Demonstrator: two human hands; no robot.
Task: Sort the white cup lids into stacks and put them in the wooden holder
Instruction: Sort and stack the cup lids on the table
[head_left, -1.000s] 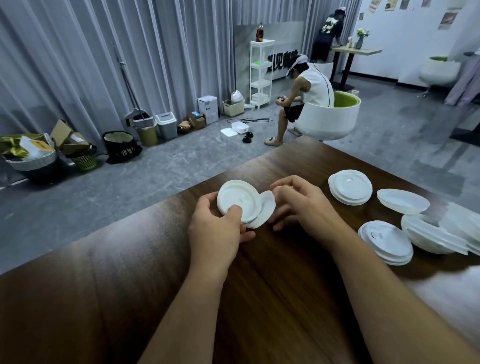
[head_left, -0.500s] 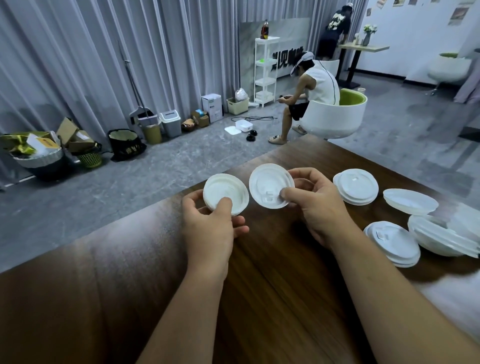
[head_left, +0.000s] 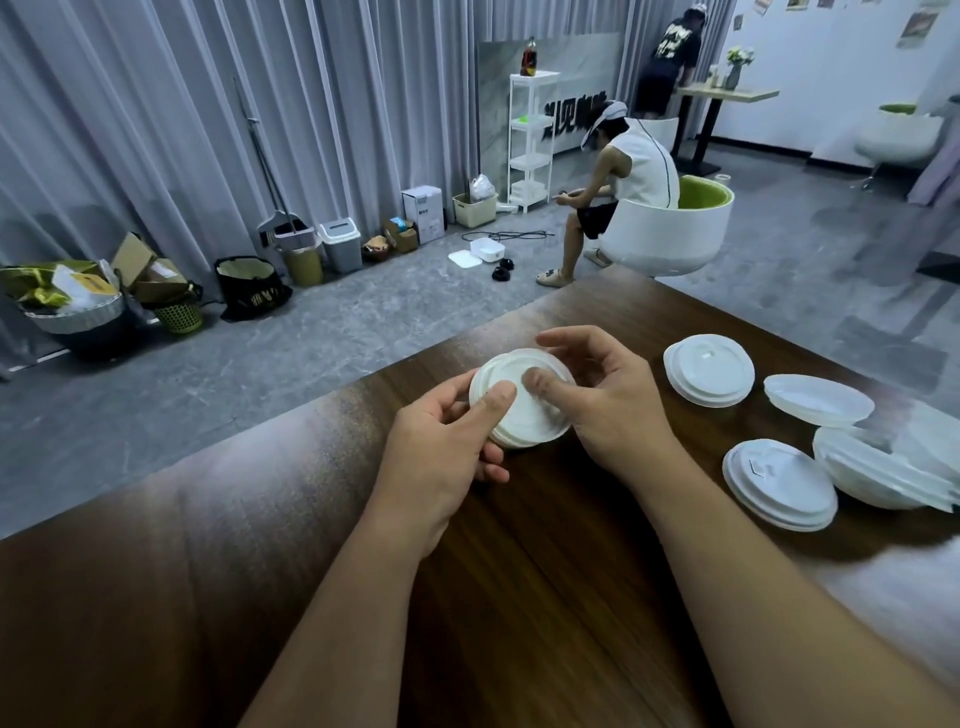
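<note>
A small stack of white cup lids (head_left: 524, 415) sits between both my hands, just above the dark wooden table (head_left: 545, 597). My left hand (head_left: 441, 452) grips its left rim, thumb on top. My right hand (head_left: 608, 400) grips the right rim, thumb pressing the top lid. To the right lie a lid stack (head_left: 709, 370), a nearer lid stack (head_left: 779, 484), an upturned lid (head_left: 818, 399) and a pile of lids (head_left: 883, 470) at the right edge. No wooden holder is in view.
The table's far edge (head_left: 395, 369) runs just beyond my hands. Past it, on the grey floor, a person sits in a white tub chair (head_left: 670, 234); bins and boxes (head_left: 332, 244) line the curtain. Another person stands at a far table (head_left: 722, 93).
Half a second ago each hand held a separate lid apart. Now the two are brought together into one stack, both thumbs on top.
</note>
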